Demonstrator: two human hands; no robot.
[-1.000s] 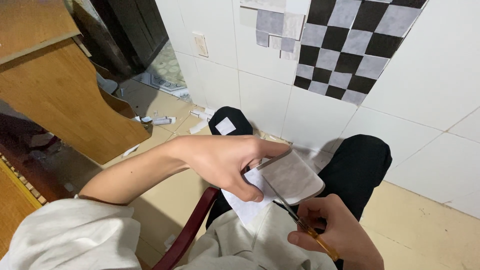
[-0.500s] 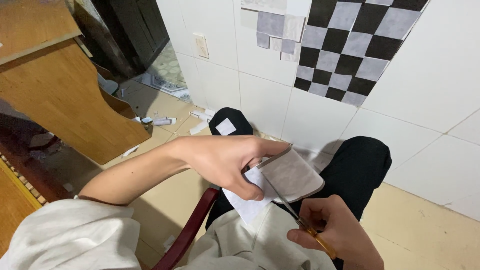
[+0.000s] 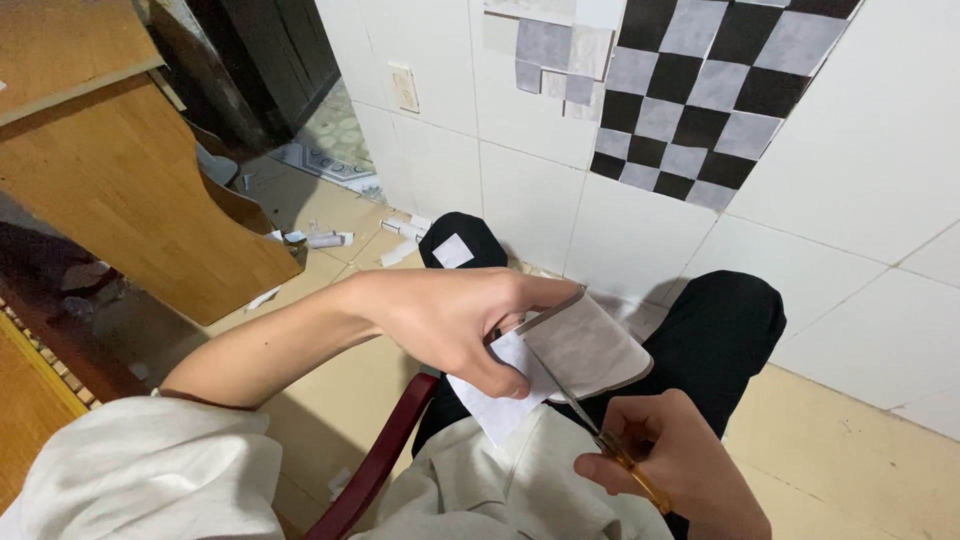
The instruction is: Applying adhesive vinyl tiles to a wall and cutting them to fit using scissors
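while the left hand (image 3: 455, 320) reaches across from the left with its forearm stretched out, its fingers (image 3: 500, 375) curl shut and pinch a grey paper sheet (image 3: 590, 345) with a white underside, held just beyond the fingertips above black-trousered knees. the right hand (image 3: 680, 475) sits lower, fingers closed through the yellow handles of scissors (image 3: 580, 415), whose thin blades run up under the sheet's edge, beside the left thumb.

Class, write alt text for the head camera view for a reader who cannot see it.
A seated person's left hand holds a grey sheet while the right hand cuts it with yellow-handled scissors, above black-trousered knees. Ahead, a white tiled wall bears a black-and-grey checkerboard patch.
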